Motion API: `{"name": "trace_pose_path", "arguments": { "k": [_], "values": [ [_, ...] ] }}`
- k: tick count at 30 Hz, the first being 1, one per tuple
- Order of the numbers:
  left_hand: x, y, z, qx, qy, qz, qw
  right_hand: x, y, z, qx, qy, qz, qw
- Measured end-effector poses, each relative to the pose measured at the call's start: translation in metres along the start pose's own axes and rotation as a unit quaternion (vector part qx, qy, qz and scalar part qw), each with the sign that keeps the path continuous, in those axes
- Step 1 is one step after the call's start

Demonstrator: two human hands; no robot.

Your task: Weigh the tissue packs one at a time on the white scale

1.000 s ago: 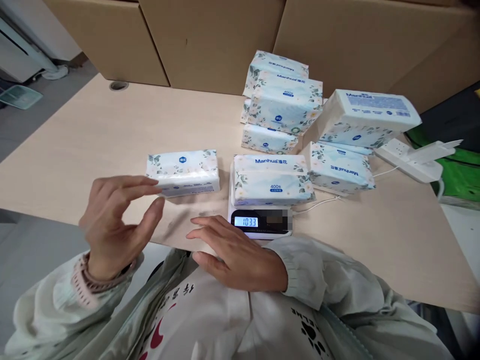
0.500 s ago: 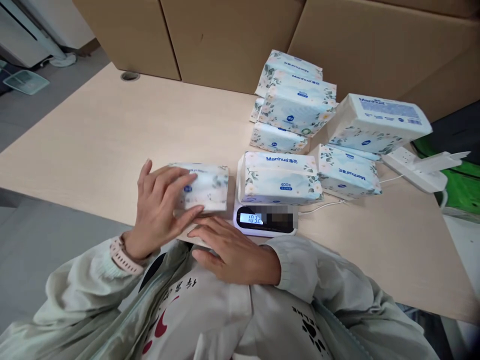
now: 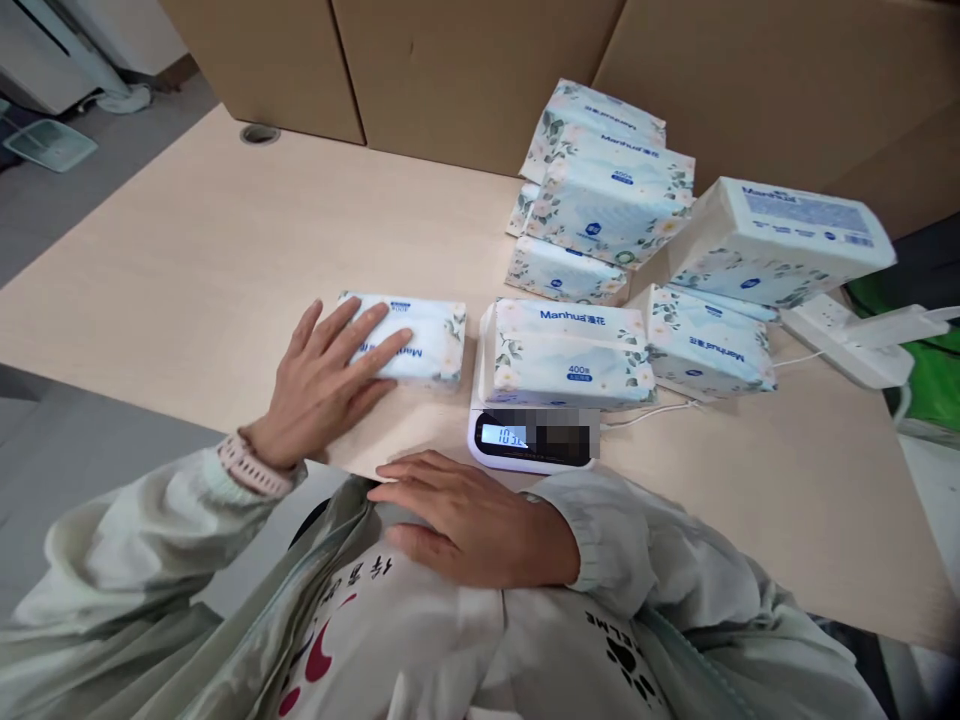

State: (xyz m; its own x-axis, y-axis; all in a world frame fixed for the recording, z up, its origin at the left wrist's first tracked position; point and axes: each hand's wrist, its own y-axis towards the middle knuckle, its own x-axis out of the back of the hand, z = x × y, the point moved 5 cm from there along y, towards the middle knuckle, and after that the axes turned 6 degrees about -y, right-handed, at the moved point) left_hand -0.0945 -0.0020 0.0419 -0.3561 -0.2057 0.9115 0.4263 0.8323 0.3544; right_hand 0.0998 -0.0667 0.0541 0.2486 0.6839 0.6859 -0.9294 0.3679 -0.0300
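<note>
My left hand lies with fingers spread over a floral pack of tissues, which rests on the table left of the scale. The hand hides part of the pack's top. My right hand holds nothing; its fingers are stretched out and it rests at the table's front edge, against my body. A white digital scale with a lit display stands just beyond it. Another pack of tissues, marked Manhua, sits on the scale; part of the display is blurred out.
Several tissue packs are stacked behind the scale. More stand to its right, including a tilted pack on top of another pack. A white power strip and a cable lie at the right. Brown panels border the table's back.
My left hand has moved forward with the tissue pack, which now lies flat with its printed top upward, and the fingers have spread. My right hand has barely shifted.
</note>
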Motion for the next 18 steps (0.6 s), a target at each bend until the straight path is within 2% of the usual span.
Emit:
{"name": "trace_pose_path", "arguments": {
  "k": [2, 4, 5, 7, 9, 10, 11, 12, 13, 14, 15, 16, 17, 18],
  "values": [
    [-0.013, 0.049, 0.025, 0.029, -0.042, 0.036, 0.998, 0.010, -0.007, 0.005, 0.026, -0.001, -0.031, 0.999],
    [-0.022, 0.103, 0.046, 0.065, -0.101, 0.053, 0.991, 0.026, -0.021, 0.013, 0.052, -0.005, -0.091, 0.995],
    [-0.024, 0.126, 0.053, 0.088, -0.129, 0.048, 0.987, 0.035, -0.031, 0.017, 0.060, -0.005, -0.125, 0.990],
    [-0.017, 0.154, 0.052, 0.122, -0.193, -0.011, 0.974, 0.051, -0.057, 0.026, 0.087, 0.018, -0.193, 0.977],
    [-0.003, 0.147, 0.029, 0.112, -0.288, -0.117, 0.944, 0.066, -0.088, 0.029, 0.096, 0.064, -0.303, 0.946],
    [0.003, 0.131, 0.011, 0.087, -0.349, -0.170, 0.918, 0.072, -0.106, 0.025, 0.067, 0.082, -0.392, 0.914],
    [0.005, 0.111, -0.007, 0.068, -0.426, -0.204, 0.879, 0.078, -0.126, 0.017, 0.021, 0.086, -0.495, 0.864],
    [0.001, 0.088, -0.025, 0.070, -0.505, -0.209, 0.835, 0.079, -0.144, 0.005, -0.046, 0.081, -0.591, 0.802],
    [-0.008, 0.068, -0.043, 0.078, -0.570, -0.175, 0.799, 0.078, -0.161, -0.009, -0.122, 0.071, -0.663, 0.735],
    [-0.018, 0.050, -0.060, 0.093, -0.609, -0.137, 0.775, 0.075, -0.172, -0.023, -0.187, 0.064, -0.704, 0.682],
    [-0.029, 0.037, -0.074, 0.107, -0.638, -0.103, 0.756, 0.071, -0.177, -0.039, -0.232, 0.074, -0.714, 0.656],
    [-0.039, 0.029, -0.084, 0.120, -0.655, -0.071, 0.743, 0.068, -0.175, -0.055, -0.260, 0.103, -0.698, 0.659],
    [-0.047, 0.026, -0.092, 0.129, -0.665, -0.049, 0.734, 0.066, -0.171, -0.071, -0.279, 0.137, -0.667, 0.678],
    [-0.053, 0.028, -0.097, 0.134, -0.673, -0.033, 0.726, 0.064, -0.163, -0.085, -0.285, 0.170, -0.622, 0.709]
  ]
}}
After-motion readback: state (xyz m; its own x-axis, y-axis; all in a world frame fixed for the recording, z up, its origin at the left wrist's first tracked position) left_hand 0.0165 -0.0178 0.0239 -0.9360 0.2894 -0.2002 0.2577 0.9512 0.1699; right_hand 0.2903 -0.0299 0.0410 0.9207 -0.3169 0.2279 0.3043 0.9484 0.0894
